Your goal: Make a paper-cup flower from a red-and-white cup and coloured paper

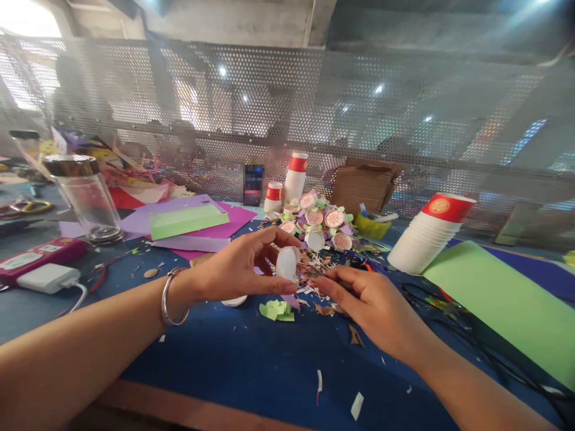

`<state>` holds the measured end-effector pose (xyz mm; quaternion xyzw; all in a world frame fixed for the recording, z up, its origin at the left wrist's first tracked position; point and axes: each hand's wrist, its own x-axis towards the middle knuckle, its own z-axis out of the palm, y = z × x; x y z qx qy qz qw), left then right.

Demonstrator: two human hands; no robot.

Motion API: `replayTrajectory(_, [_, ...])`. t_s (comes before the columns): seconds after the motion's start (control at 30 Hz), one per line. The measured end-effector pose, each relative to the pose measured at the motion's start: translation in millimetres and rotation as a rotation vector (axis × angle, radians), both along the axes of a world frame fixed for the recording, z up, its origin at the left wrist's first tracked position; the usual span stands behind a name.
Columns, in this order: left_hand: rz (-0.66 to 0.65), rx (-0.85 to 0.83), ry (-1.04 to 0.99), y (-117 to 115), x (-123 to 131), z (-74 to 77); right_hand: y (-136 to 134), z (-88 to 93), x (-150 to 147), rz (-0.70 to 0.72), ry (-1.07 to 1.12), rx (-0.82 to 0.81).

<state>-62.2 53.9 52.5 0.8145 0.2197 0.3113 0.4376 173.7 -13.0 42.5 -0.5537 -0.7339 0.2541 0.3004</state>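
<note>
Site is reading as a papercraft workshop, inside a large hall. Blue work table [202, 365] is bearing paper clippings [309, 274], coloured sheets [498, 305] and a heap of round-faced paper pieces [333, 218]. Stacked paper cups [422, 239] are leaning at right; shorter stacks [295, 179] are standing at back. Apparent scissor handles [38, 207] are lying far left. Perforated screen [278, 84] is running behind, with dim shapes showing beyond. Concrete beam [320, 21] is spanning overhead.

The 2 forearms [99, 344] are bare, with 1 silver bangle [165, 299] (shiny, thin) around the left wrist [188, 290].
</note>
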Motion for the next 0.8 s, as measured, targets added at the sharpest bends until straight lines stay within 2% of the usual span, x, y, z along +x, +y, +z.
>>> replayTrajectory(0.17, [0.054,0.006,0.019,0,1,-5.3,2,0.1,1,-0.036,0.045,0.051])
replayTrajectory(0.4, [0.119,0.211,0.072,-3,2,-7.6,3,-0.8,-1,-0.016,0.051,0.06])
replayTrajectory(0.57, [0.188,0.333,0.2,0,2,-9.2,5,-1.2,2,-0.068,0.018,0.105])
replayTrajectory(0.8, [0.123,0.526,0.264,4,6,-18.3,9,-2.3,4,-0.069,0.02,0.121])
